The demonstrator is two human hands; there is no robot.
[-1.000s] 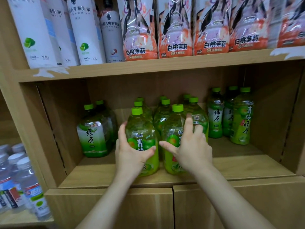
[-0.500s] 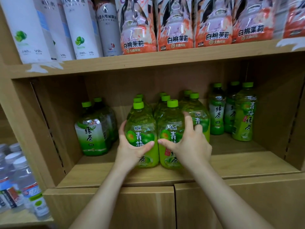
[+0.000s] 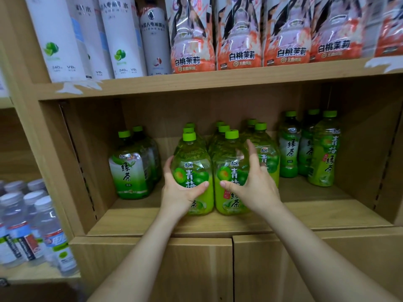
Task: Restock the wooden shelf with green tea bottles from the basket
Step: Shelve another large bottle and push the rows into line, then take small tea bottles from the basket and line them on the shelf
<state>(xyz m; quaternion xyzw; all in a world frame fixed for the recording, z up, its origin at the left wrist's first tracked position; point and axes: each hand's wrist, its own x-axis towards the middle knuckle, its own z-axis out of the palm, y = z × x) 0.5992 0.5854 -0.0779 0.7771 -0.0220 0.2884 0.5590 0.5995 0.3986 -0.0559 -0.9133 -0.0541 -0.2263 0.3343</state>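
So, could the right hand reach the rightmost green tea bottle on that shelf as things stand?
Probably yes. The right hand holds a front bottle, but only bare shelf board lies between it and the rightmost bottle, with nothing blocking the way.

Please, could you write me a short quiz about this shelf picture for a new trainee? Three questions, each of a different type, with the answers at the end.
1. True or false: the left hand holds the front left bottle and the right hand holds the front right bottle, both upright on the wooden shelf.
2. Where are the clear water bottles? A) at the lower left, outside this compartment; B) on the board above; C) behind the held bottles.
3. Fill in: at the right end of the compartment, ___ slimmer green-capped bottles can be seen.

Key: 1 true; 2 A; 3 three.
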